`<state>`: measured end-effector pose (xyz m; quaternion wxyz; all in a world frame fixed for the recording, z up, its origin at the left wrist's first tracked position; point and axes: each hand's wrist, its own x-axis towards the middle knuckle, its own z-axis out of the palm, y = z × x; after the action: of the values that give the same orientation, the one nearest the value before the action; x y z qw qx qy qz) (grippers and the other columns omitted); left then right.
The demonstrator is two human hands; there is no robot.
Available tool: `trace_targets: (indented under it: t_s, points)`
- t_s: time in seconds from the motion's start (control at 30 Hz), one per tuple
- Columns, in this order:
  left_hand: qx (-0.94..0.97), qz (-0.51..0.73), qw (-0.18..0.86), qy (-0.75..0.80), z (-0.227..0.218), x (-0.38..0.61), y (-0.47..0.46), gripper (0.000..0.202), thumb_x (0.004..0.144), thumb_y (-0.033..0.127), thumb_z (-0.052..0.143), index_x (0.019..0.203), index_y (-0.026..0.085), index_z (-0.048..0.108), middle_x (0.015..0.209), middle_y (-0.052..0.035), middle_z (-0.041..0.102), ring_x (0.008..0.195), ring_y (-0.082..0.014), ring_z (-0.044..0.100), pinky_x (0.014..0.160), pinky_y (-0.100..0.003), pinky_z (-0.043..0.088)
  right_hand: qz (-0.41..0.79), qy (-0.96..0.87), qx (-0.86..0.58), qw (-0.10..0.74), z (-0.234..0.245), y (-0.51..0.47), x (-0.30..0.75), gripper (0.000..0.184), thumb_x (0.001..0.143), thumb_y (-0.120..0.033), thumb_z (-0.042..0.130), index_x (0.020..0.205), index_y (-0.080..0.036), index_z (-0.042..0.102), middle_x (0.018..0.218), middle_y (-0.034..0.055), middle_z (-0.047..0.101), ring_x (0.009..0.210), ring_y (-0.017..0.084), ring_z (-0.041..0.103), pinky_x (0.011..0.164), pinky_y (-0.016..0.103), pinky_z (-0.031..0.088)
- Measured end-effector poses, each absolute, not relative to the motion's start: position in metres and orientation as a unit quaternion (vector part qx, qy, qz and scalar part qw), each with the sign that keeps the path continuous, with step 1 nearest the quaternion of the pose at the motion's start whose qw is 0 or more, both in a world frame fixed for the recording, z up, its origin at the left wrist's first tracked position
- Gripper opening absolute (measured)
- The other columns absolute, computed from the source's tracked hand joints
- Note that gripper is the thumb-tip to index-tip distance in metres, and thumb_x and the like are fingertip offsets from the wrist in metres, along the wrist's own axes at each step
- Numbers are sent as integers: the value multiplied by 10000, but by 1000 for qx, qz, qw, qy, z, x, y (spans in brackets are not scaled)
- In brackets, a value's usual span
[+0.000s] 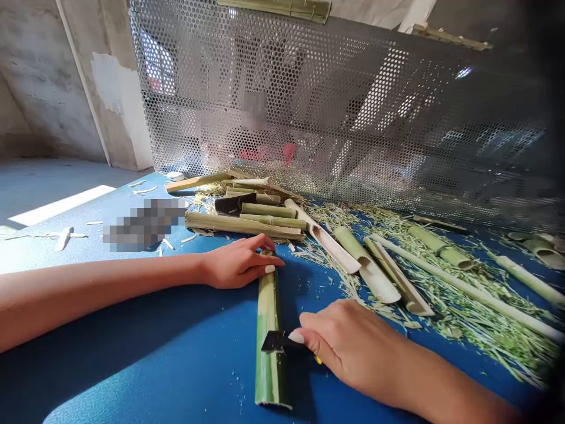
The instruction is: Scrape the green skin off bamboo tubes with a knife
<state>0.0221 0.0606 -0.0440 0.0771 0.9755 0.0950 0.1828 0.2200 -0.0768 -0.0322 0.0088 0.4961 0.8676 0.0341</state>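
A split length of bamboo (pixel 267 312) lies lengthwise in front of me on the blue tabletop, its skin partly green and partly scraped pale. My left hand (pixel 242 262) is closed over its far end, thumb on top. In my right hand (pixel 353 341) is a utility knife (pixel 282 341), gripped with the thumb along it. Its dark, wide blade rests flat across the near half of the bamboo, where the green skin meets the pale strip. Most of the knife's handle is hidden by my fingers; a bit of yellow shows below.
Behind my hands several bamboo pieces (pixel 247 227) are piled up. More split bamboo (pixel 375 274) and heaps of green shavings (pixel 477 318) cover the right side. A perforated metal screen (pixel 309 118) stands across the back. Pale slivers (pixel 65 238) lie at left, beside a blurred-out item.
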Motion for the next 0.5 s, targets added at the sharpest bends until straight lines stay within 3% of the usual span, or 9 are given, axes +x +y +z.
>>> trace_targets:
  t_s: [0.5]
  points:
    - [974, 190, 79, 90, -43, 23, 60, 369, 932, 266, 341, 1206, 150, 559, 1140, -146, 491, 1065, -213, 515, 948, -357, 436, 40, 891, 453, -7, -32, -84, 223, 513, 965, -397, 176, 605, -212, 491, 495, -2, 557, 432, 150, 492, 471, 285, 149]
